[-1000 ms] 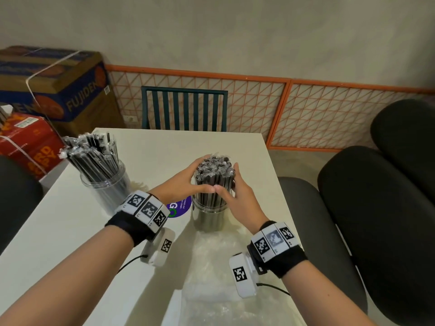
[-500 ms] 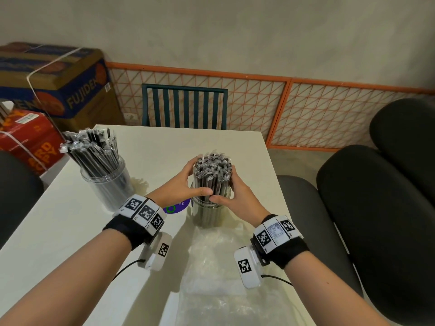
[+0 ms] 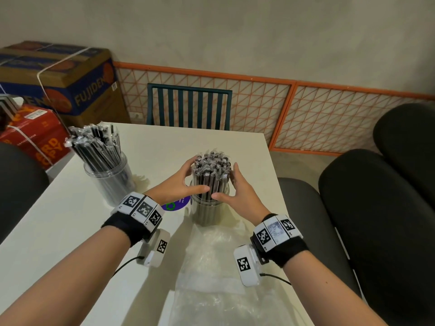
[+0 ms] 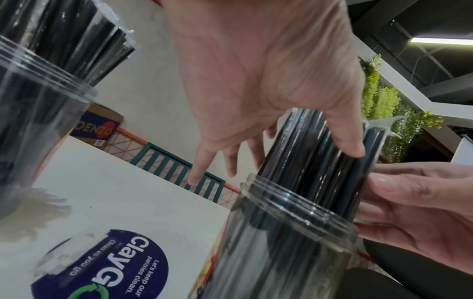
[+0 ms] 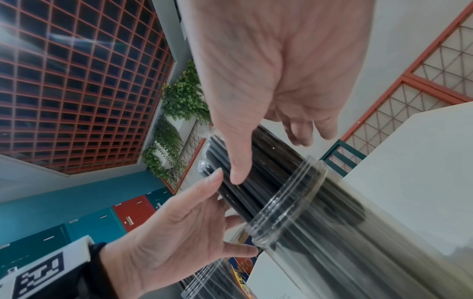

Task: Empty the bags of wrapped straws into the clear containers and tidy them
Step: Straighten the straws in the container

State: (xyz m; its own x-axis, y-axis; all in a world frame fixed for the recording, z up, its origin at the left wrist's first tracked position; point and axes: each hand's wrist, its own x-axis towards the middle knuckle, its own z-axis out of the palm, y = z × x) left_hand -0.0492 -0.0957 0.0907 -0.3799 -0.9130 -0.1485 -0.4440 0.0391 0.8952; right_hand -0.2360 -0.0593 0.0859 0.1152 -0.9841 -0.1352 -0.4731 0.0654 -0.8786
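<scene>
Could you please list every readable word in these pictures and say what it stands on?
"FUJIDEN": blue cardboard box.
"DENZO": same box, left wrist view.
"Clayg": purple sticker.
"clean as you go": same sticker.
"Let's keep our pantries clean.": same sticker.
Red box lettering: partly hidden, unreadable.

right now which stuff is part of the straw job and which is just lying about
Job: left hand and right hand pressing the wrapped straws in the near container; far container of straws; clear bag.
Lying about: round sticker, cardboard boxes, teal chair, black chairs.
</scene>
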